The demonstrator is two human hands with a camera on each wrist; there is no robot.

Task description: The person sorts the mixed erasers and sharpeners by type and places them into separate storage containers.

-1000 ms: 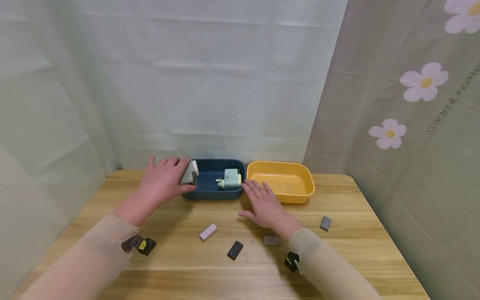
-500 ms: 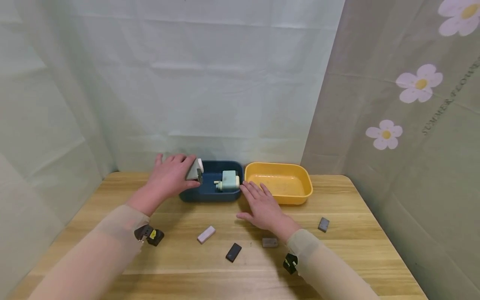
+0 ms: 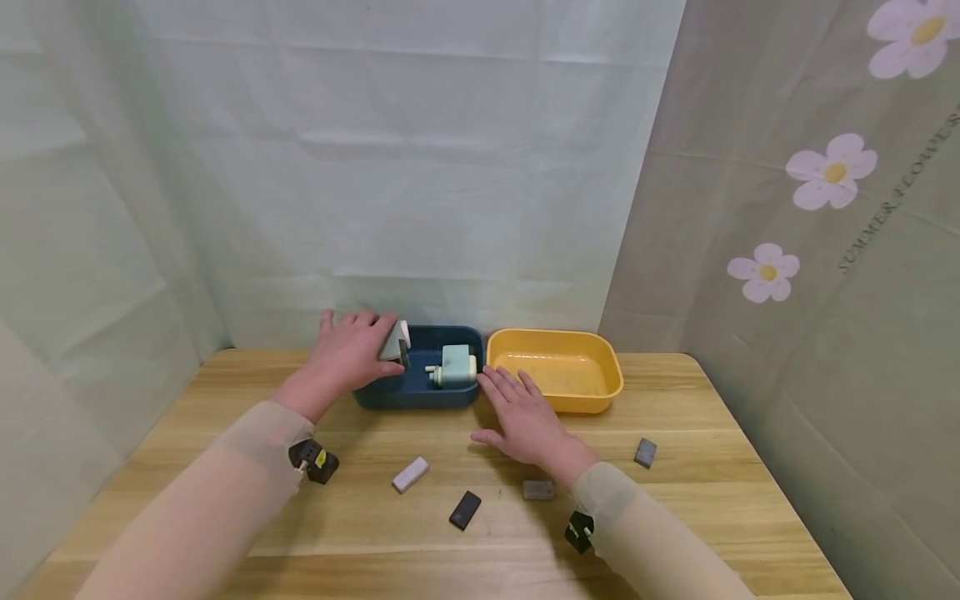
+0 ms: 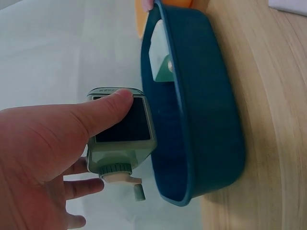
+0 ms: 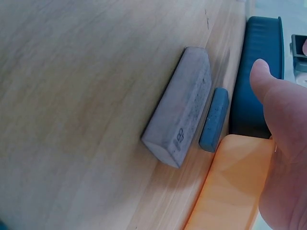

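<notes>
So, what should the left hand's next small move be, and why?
Probably lower the sharpener into the left end of the blue bin: the left hand grips it, seemingly just over that end, and a similar sharpener already lies toward the right end.

Held sharpener (image 4: pixel 121 144) is showing pale green, with dark window (image 4: pixel 127 127), cream crank (image 4: pixel 121 178), green knob (image 4: pixel 139 192). Second sharpener (image 3: pixel 454 367) is pairing pale green with cream. Left-side bin (image 3: pixel 417 400) is reading plain navy; right-side bin (image 3: pixel 585 403) is reading plain yellow, leaning orange in the right wrist view. Blocks are coming in as: pale lilac block (image 3: pixel 410 474), black block (image 3: pixel 465 510), grey block (image 3: pixel 537 490) with dark printing (image 5: pixel 179 137), slate block (image 3: pixel 645 452); right wrist view is showing a blue block (image 5: pixel 214 120). Table (image 3: pixel 375 533) is showing light-brown wood grain. Sleeves (image 3: pixel 202 500) are reading beige. Back cloth (image 3: pixel 412 183) is reading plain pale grey-green; right cloth (image 3: pixel 675 233) is carrying pinkish-white flowers (image 3: pixel 768 252), yellow centres (image 3: pixel 768 272) and dark lettering (image 3: pixel 903 179) on taupe.
</notes>
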